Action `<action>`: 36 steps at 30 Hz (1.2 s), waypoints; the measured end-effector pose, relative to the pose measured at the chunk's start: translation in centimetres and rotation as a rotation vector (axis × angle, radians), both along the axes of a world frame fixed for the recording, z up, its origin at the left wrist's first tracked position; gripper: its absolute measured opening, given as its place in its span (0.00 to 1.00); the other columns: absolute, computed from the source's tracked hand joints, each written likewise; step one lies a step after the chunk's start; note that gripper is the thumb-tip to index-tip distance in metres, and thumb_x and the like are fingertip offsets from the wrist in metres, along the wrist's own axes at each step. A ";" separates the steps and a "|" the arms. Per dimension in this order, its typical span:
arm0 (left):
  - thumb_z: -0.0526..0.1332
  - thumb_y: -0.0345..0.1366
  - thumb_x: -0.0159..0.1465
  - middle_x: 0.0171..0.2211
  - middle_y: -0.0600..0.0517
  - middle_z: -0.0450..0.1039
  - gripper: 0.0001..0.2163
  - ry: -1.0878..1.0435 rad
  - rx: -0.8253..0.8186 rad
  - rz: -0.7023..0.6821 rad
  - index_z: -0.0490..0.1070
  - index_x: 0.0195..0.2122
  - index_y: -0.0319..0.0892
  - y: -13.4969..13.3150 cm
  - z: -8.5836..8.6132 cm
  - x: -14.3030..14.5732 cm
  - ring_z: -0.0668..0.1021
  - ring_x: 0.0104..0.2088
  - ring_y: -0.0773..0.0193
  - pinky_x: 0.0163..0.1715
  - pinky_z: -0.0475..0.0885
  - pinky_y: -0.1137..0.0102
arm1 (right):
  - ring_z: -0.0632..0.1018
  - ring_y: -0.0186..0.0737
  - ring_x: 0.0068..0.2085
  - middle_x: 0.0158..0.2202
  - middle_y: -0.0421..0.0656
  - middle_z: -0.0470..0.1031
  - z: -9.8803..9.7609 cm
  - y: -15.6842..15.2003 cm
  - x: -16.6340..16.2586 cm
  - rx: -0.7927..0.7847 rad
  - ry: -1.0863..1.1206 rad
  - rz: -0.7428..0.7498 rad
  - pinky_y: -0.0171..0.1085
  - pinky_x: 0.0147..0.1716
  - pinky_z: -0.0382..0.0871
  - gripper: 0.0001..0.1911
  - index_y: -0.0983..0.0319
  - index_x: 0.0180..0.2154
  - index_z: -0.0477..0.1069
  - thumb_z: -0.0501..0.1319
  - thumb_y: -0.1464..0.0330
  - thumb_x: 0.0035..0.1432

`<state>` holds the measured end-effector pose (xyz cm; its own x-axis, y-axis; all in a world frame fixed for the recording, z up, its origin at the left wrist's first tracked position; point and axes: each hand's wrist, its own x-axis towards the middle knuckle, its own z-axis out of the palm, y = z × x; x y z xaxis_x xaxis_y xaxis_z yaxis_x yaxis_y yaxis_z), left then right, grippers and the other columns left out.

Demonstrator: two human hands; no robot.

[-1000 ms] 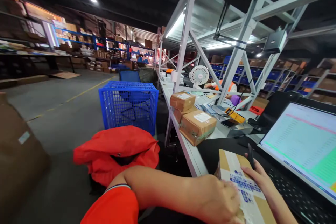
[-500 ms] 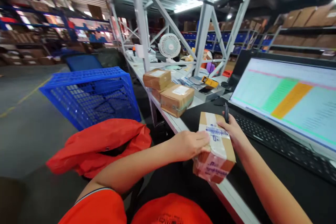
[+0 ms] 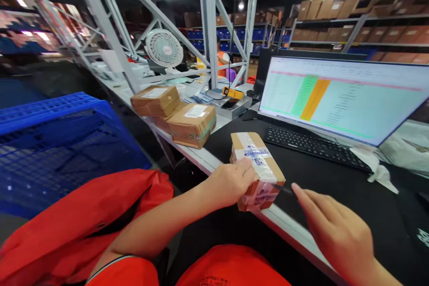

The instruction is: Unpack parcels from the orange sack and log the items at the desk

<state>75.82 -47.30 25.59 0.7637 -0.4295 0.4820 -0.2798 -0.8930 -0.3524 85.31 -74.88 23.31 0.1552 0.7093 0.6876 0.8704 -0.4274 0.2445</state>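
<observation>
A taped cardboard box (image 3: 273,167) stands at the front edge of the black desk mat, with white printed tape crossing its top and running down its near side. My left hand (image 3: 233,181) grips the box's left side, fingers curled over the top edge. To the right of the box, my right hand (image 3: 338,228) is closed around a knife (image 3: 284,188). Only its thin dark front part shows, reaching to the box's near right top edge; the handle is hidden in my palm.
Several cardboard parcels (image 3: 192,125) are stacked at the left on the table edge. Behind the mat are a keyboard (image 3: 311,147) and a monitor (image 3: 335,98). A crumpled white paper (image 3: 382,174) lies right. A blue crate (image 3: 67,152) and red cloth (image 3: 83,223) are at the left.
My right hand has moved from the box's far right side to its near right, bringing the knife to the edge. My left hand stays on the box. The view has turned right.
</observation>
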 end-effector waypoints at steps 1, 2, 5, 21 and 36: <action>0.49 0.30 0.73 0.49 0.35 0.77 0.10 0.012 0.005 0.002 0.69 0.45 0.33 -0.3 0.2 0.2 0.81 0.50 0.53 0.42 0.80 0.65 | 0.77 0.39 0.41 0.46 0.44 0.80 -0.3 -0.2 -1.3 -0.021 -0.018 -0.016 0.39 0.42 0.65 0.30 0.59 0.67 0.60 0.56 0.77 0.66; 0.49 0.29 0.72 0.49 0.35 0.77 0.09 0.031 0.006 0.004 0.68 0.45 0.33 -0.6 0.4 0.5 0.81 0.49 0.52 0.40 0.80 0.65 | 0.77 0.39 0.41 0.46 0.44 0.80 -0.7 -0.2 -2.2 -0.025 -0.022 -0.041 0.39 0.42 0.65 0.31 0.60 0.68 0.59 0.56 0.78 0.66; 0.52 0.26 0.70 0.46 0.35 0.77 0.07 0.090 0.013 0.001 0.68 0.44 0.33 -1.4 0.8 0.9 0.81 0.51 0.49 0.40 0.80 0.64 | 0.77 0.40 0.40 0.46 0.44 0.80 -1.5 0.5 -3.5 0.010 -0.017 -0.129 0.39 0.40 0.64 0.33 0.60 0.69 0.57 0.57 0.79 0.65; 0.53 0.27 0.68 0.46 0.32 0.79 0.05 -0.014 -0.035 -0.015 0.67 0.40 0.36 -2.6 -1.1 1.3 0.84 0.44 0.49 0.33 0.81 0.65 | 0.73 0.43 0.38 0.42 0.49 0.77 -0.9 -0.2 -2.9 -0.112 -0.165 -0.241 0.41 0.36 0.61 0.24 0.68 0.60 0.67 0.54 0.82 0.63; 0.57 0.33 0.68 0.39 0.47 0.79 0.07 0.173 -0.318 0.162 0.66 0.46 0.41 -0.3 0.3 -1.4 0.83 0.36 0.59 0.35 0.79 0.68 | 0.74 0.37 0.35 0.41 0.42 0.79 -0.5 -2.3 -0.2 0.033 -0.154 -0.326 0.38 0.36 0.61 0.27 0.60 0.62 0.68 0.59 0.79 0.62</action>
